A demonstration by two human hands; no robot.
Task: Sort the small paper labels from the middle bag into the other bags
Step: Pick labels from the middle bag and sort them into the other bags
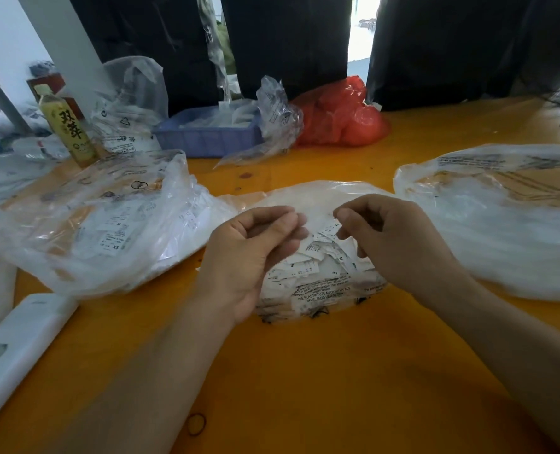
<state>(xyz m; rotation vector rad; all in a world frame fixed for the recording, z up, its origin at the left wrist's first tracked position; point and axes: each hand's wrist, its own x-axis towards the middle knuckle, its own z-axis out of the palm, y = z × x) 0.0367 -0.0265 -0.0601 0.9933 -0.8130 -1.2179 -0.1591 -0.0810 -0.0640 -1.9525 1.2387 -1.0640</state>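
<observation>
The middle bag (321, 291) is a clear printed plastic bag on the orange table, full of small white paper labels (308, 260). My left hand (249, 253) hovers over its left side, thumb and curled fingers pinching the thin plastic at the bag's mouth. My right hand (396, 237) is over the right side, its fingers curled and pinching the same film just above the labels. A left bag (101, 224) holding white labels lies to the left. A right bag (501, 221) lies to the right.
A white phone case (16, 348) lies at the near left edge and a rubber band (196, 424) near the front. Behind are a drink bottle (67, 126), a blue tray (206, 136), crumpled clear plastic (275, 122) and a red bag (337, 116).
</observation>
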